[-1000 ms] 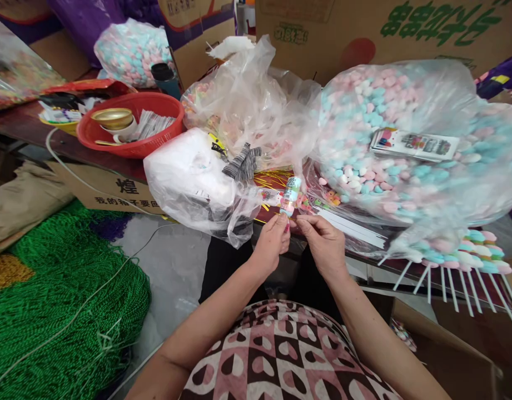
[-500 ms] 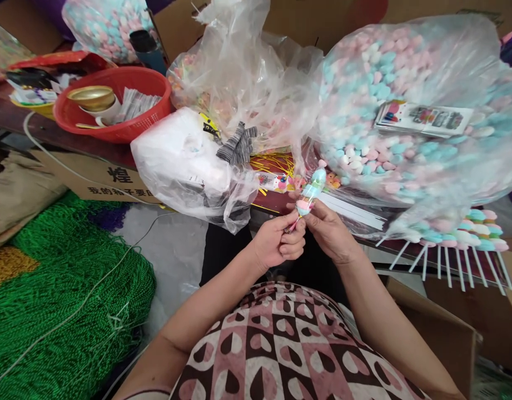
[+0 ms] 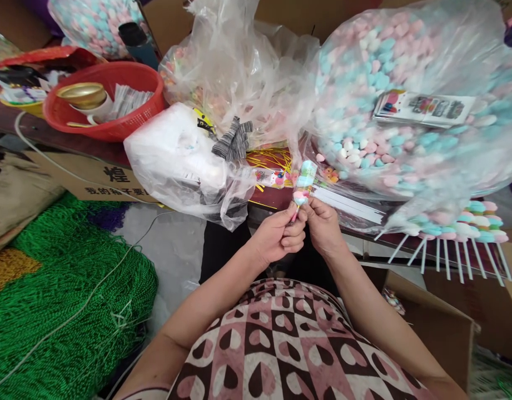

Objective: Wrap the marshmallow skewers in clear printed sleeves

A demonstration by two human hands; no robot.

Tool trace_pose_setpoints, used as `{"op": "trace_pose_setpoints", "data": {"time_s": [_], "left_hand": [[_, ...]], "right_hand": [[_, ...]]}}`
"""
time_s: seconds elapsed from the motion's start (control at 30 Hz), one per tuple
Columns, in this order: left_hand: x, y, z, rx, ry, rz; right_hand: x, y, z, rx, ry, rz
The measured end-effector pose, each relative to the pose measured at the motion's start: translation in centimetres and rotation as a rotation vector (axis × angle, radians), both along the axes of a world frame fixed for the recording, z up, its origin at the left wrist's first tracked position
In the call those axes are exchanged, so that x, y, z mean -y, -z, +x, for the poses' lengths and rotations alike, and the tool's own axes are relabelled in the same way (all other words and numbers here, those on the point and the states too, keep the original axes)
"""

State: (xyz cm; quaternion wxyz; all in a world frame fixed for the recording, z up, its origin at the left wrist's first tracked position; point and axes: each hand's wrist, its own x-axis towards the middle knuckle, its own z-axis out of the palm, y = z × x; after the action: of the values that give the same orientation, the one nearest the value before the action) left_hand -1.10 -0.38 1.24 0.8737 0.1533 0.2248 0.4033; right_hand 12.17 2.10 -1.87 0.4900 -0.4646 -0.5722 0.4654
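Note:
A wrapped marshmallow skewer (image 3: pixel 304 182), blue and pink in a clear printed wrapper, stands tilted between my hands. My left hand (image 3: pixel 281 233) is closed round its lower end, where the wrapper is gathered. At the base of the candy, the fingertips of my right hand (image 3: pixel 323 225) pinch together; whether they hold a twist tie or just the wrapper is too small to tell. Just beyond lie a printed wrapper (image 3: pixel 270 178), yellow twist ties (image 3: pixel 270 159) and white sticks (image 3: pixel 349 203).
A large bag of marshmallows (image 3: pixel 389 61) with a stack of wrappers (image 3: pixel 422 108) fills the right. Unwrapped marshmallow skewers (image 3: pixel 464 228) overhang the table edge. Left are a red basket (image 3: pixel 151 108) and a white plastic bag (image 3: pixel 172 155). Green cords (image 3: pixel 72 300) cover the floor; an open carton (image 3: pixel 435 333) is lower right.
My right hand has drawn in closer to the candy's base, its fingers now pinched there. The skewer stands a little more upright, and the whole view has shifted slightly.

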Motion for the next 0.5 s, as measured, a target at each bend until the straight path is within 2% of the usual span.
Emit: {"op": "trace_pose_setpoints", "data": {"time_s": [0.1, 0.17, 0.23, 0.37, 0.5], "left_hand": [[0.0, 0.1, 0.3, -0.118, -0.079, 0.036], [0.0, 0.3, 0.6, -0.222, -0.19, 0.075], [0.0, 0.4, 1.0, -0.317, -0.299, 0.107], [-0.2, 0.9, 1.1, -0.476, -0.364, 0.132], [-0.2, 1.2, 0.3, -0.773, -0.423, 0.318]], "right_hand": [[0.4, -0.4, -0.1, 0.271, 0.109, 0.193], [0.7, -0.7, -0.1, 0.46, 0.17, 0.351], [0.9, -0.9, -0.3, 0.557, 0.192, 0.453], [1.1, -1.0, -0.6, 0.543, 0.191, 0.438], [1.1, -1.4, -0.4, 0.459, 0.126, 0.312]]}}
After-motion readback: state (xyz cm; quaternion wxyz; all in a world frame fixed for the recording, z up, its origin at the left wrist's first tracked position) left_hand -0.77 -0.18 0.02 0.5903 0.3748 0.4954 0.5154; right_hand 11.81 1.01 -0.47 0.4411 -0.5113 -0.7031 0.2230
